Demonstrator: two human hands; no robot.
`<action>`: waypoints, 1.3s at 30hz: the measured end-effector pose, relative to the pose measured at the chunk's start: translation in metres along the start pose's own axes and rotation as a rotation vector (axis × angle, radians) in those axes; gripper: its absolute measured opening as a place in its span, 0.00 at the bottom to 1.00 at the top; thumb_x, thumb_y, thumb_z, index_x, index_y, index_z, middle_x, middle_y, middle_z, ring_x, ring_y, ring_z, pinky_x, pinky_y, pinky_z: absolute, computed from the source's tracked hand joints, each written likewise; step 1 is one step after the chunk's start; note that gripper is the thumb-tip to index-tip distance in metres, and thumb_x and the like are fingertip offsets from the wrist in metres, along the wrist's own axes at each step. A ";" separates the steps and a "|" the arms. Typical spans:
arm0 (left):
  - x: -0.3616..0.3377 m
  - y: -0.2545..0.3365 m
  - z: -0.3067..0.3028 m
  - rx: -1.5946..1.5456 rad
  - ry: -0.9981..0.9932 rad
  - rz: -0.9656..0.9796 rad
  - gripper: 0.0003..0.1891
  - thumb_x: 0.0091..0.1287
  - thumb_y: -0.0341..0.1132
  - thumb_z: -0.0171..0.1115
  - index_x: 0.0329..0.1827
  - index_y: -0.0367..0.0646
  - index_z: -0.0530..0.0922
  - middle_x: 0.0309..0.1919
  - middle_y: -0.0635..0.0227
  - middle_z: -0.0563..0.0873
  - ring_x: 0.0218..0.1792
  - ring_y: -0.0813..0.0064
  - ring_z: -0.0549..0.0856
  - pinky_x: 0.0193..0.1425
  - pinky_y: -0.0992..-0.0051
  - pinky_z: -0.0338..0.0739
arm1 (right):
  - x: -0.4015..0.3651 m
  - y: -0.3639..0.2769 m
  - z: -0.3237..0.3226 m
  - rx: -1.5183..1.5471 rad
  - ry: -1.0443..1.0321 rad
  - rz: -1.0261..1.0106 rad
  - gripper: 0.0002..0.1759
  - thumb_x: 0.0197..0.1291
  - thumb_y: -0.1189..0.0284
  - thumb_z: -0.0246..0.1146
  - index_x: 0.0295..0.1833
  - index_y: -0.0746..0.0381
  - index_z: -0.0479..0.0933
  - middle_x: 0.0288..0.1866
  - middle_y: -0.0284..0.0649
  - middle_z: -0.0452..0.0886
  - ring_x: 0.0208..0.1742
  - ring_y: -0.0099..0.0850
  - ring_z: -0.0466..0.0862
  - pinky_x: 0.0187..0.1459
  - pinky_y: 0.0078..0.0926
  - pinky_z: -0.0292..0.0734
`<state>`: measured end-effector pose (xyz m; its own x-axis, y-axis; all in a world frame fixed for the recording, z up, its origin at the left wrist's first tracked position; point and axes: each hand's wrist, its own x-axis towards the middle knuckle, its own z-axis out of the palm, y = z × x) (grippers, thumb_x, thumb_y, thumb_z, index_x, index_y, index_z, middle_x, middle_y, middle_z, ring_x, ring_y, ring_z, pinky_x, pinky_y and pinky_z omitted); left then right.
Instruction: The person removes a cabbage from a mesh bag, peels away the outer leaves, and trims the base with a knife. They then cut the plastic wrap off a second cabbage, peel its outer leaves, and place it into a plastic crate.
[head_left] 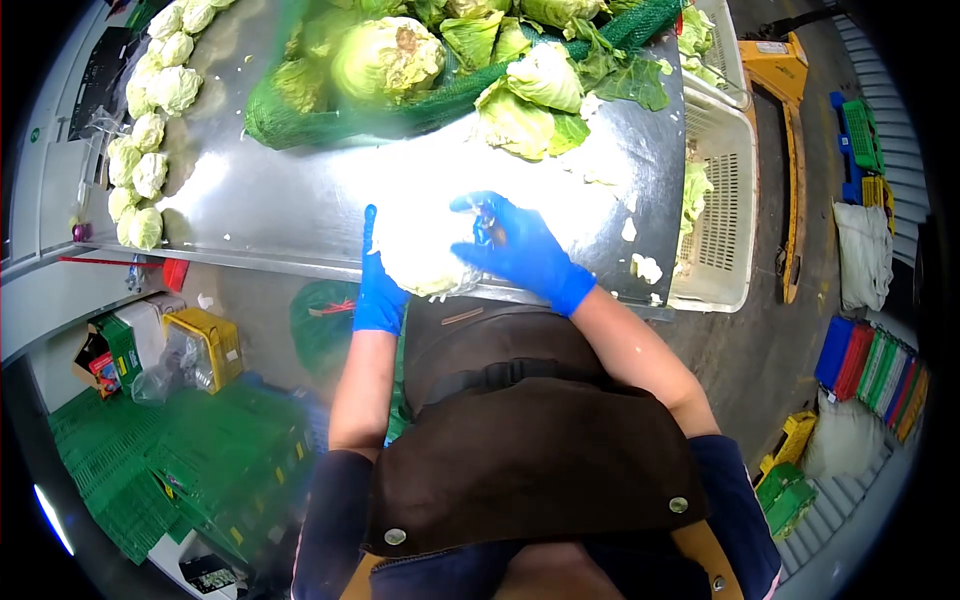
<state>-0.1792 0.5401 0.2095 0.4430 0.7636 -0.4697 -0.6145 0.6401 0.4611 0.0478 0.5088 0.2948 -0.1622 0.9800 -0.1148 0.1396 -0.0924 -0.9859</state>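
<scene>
L hand point(381, 292): fingers spread wide, holding cabbage point(428, 268), tabletop point(270, 195) nr edge | R hand point(528, 252): fingers half-curled over cabbage, grip unclr

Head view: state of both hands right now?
Left hand: holding the cabbage head.
Right hand: partly curled beside it; can't tell if holding anything.
</scene>
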 end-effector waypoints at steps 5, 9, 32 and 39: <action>0.017 -0.020 0.003 -0.251 -0.217 -0.111 0.36 0.72 0.63 0.45 0.69 0.41 0.67 0.60 0.54 0.78 0.60 0.58 0.79 0.68 0.56 0.71 | -0.030 -0.020 -0.008 -0.518 0.134 -0.201 0.31 0.56 0.56 0.70 0.65 0.50 0.75 0.50 0.41 0.82 0.35 0.36 0.86 0.36 0.31 0.83; 0.022 -0.033 -0.008 -0.256 -0.257 -0.184 0.34 0.73 0.64 0.39 0.64 0.42 0.70 0.54 0.56 0.80 0.56 0.60 0.80 0.64 0.58 0.74 | -0.038 -0.026 -0.014 -0.355 0.259 -0.188 0.21 0.56 0.65 0.72 0.55 0.55 0.79 0.41 0.39 0.85 0.31 0.27 0.86 0.34 0.27 0.82; 0.002 -0.053 0.072 -0.533 -0.190 -0.276 0.31 0.69 0.60 0.48 0.62 0.42 0.72 0.54 0.59 0.80 0.52 0.58 0.80 0.60 0.58 0.74 | -0.074 0.042 -0.085 1.267 0.315 0.420 0.11 0.67 0.63 0.56 0.34 0.56 0.75 0.15 0.28 0.67 0.13 0.18 0.64 0.12 0.21 0.58; -0.034 -0.033 0.134 -0.868 0.217 -0.457 0.27 0.69 0.56 0.50 0.58 0.42 0.75 0.50 0.61 0.82 0.49 0.58 0.81 0.57 0.58 0.74 | -0.054 0.042 -0.093 -0.028 0.760 0.118 0.23 0.60 0.68 0.68 0.61 0.58 0.75 0.29 0.29 0.75 0.19 0.18 0.67 0.22 0.19 0.67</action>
<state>-0.0872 0.5043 0.3111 0.6800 0.3729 -0.6313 -0.7170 0.5186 -0.4658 0.1531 0.4686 0.2712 0.5693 0.8168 -0.0935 0.1410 -0.2091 -0.9677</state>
